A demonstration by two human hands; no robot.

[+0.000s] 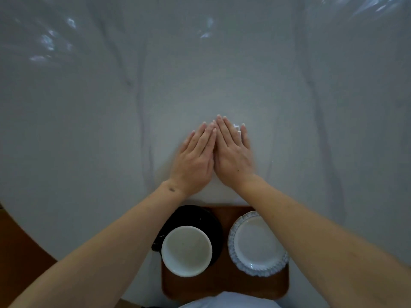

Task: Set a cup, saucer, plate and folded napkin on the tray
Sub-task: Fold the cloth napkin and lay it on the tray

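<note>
A brown wooden tray [224, 285] lies at the near table edge. On its left a white cup [186, 251] stands on a black saucer [200, 215]. On its right sits a white plate [258, 243] with a blue fluted rim. Just beyond the tray a white napkin [214, 193] lies flat on the table, mostly hidden by my hands, with one corner peeking out by my right fingers. My left hand [195, 157] and my right hand [233, 156] rest palm-down on it, side by side, index fingers touching.
A white cloth under glossy clear plastic [200, 63] covers the round table. The table's curved edge [29, 227] runs along the lower left, with brown floor [20, 263] beyond it. Pale fabric [224, 302] shows at the bottom, overlapping the tray's near edge.
</note>
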